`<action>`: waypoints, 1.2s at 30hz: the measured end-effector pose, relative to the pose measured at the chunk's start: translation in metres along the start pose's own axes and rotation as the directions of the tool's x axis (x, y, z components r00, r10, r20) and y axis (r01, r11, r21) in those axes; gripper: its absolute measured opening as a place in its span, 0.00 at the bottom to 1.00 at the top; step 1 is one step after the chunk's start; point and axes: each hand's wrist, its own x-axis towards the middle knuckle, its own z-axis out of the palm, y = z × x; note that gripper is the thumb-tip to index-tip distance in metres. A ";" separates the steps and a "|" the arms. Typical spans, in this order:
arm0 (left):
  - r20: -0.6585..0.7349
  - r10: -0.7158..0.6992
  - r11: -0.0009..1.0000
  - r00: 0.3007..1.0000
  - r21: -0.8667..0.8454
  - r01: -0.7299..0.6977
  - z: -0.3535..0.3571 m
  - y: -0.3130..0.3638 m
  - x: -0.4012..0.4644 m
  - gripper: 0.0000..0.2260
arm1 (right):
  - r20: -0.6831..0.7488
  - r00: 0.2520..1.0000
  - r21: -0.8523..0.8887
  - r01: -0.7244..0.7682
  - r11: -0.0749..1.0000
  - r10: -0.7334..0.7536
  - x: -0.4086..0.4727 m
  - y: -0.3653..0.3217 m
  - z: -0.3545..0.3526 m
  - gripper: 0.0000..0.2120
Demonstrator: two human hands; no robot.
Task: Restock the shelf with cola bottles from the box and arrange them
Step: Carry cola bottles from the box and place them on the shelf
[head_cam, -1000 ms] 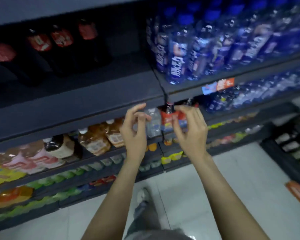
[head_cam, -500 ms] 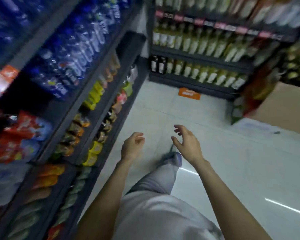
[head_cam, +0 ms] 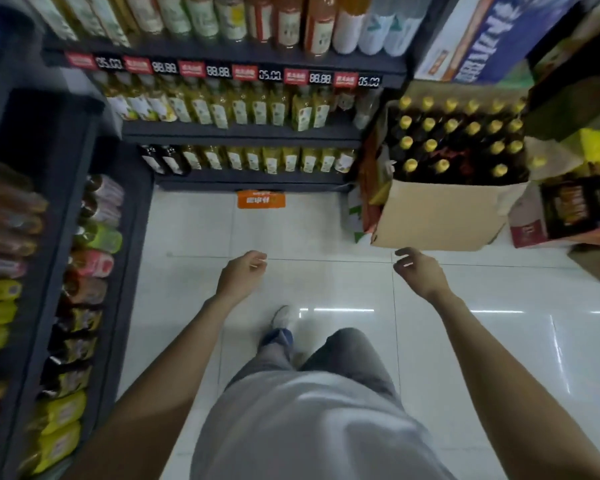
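while you stand on the white tiled floor [head_cam: 326, 237], your light shirt [head_cam: 305, 427] and grey trousers [head_cam: 347, 355] fill the bottom of the view, with one shoe [head_cam: 281, 323] planted ahead of you. both forearms reach forward over the tiles. your left hand [head_cam: 241, 273] hangs in mid-air with its fingers loosely curled under, gripping nothing. your right hand [head_cam: 418, 271] is also empty, fingers relaxed and slightly bent, and it hovers just short of the near wall of the cardboard box [head_cam: 444, 216], not touching it.

the box sits on the floor ahead and to your right, flaps open. inside it stand the cola bottles [head_cam: 458, 143], dark with yellow caps, packed upright in rows; gaps show in the nearer rows. just right of the box lies a smaller open carton [head_cam: 575, 206] of dark packaged goods; its contents are too blurred to identify.

along your left side runs a dark shelf unit [head_cam: 70, 237] holding rows of bottles in yellow, green, pink and brown, badly blurred.

at the far end of the aisle another shelf rack [head_cam: 250, 133] carries yellow-labelled bottles on its lower tiers, red and black price tags [head_cam: 222, 71] along an upper edge, and taller bottles above. an orange sticker [head_cam: 261, 199] lies on the floor at its foot. a large blue and white carton [head_cam: 482, 36] sits at the upper right.
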 end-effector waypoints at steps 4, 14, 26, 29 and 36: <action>-0.007 0.125 0.991 0.992 -0.044 -0.125 0.038 0.102 0.053 0.10 | -0.119 0.993 0.142 0.043 0.989 -0.026 0.079 0.027 -0.070 0.13; -0.066 0.111 0.993 0.992 -0.038 -0.113 0.176 0.281 0.176 0.14 | 0.020 0.961 -0.174 0.275 0.946 -0.276 0.302 0.104 -0.172 0.19; -0.394 0.165 0.946 0.904 0.322 -0.032 0.277 0.278 0.261 0.27 | 0.573 0.605 -0.236 0.767 0.597 -0.552 0.415 0.120 -0.129 0.36; -0.355 0.040 0.934 0.934 0.345 0.090 0.287 0.281 0.272 0.35 | 0.574 0.573 -0.275 0.808 0.522 -0.585 0.425 0.124 -0.124 0.35; -0.365 -0.168 0.919 0.916 0.277 0.279 0.303 0.297 0.292 0.34 | 0.427 0.581 -0.102 0.793 0.601 -0.694 0.417 0.135 -0.146 0.34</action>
